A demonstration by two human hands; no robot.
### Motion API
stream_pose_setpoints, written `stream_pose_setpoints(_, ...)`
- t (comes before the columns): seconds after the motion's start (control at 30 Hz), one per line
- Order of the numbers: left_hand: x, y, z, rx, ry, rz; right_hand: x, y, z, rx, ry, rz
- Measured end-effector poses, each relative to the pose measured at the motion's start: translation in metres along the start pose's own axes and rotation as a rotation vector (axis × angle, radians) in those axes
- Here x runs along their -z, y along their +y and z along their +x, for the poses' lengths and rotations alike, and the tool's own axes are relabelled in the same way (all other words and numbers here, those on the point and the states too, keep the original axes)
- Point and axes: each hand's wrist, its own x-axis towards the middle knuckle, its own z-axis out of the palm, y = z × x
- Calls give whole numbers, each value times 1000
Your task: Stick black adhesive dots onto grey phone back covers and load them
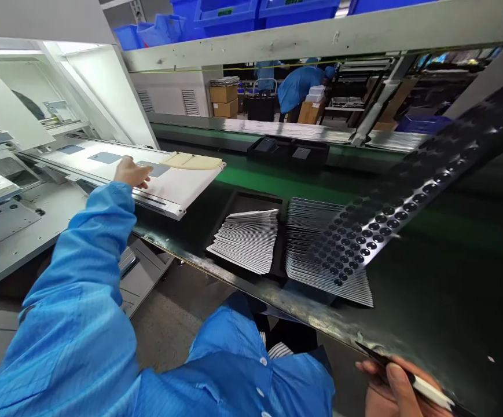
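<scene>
My left hand [133, 172] reaches over the white conveyor belt [177, 188], fingers stretched out at the edge of a flat grey plate [158, 169]. Whether the fingertips touch that plate, I cannot tell. Further back on the belt lie two more grey plates, one of them a grey plate [105, 157] close behind my wrist. Down at the lower right, my right hand [392, 385] grips a slim pointed tool [422, 387], black at the tip and white along its body; its exact kind is unclear.
Fanned thin plates [249, 240] fill a black tray, beside a second plate stack [307, 237]. A clear sheet of black round pads [377, 223] slants over that stack. Behind are a black tray [288, 152], blue bins [229, 17] on a shelf, and a bending person [301, 84].
</scene>
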Motion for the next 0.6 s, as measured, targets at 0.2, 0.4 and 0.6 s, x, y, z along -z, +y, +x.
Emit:
stream_pose_setpoints(0.2,-10,-36,-124,-581,-288,371,-6,16,-1,27,-49,6)
stream_pose_setpoints(0.4,-79,-110,-220,-866,-1354,360,-14,39,1,-9,-222,-127)
stream_pose_setpoints(0.6,-149,-134,-273,-952,-1159,149,-20,31,-11,-103,-353,-101)
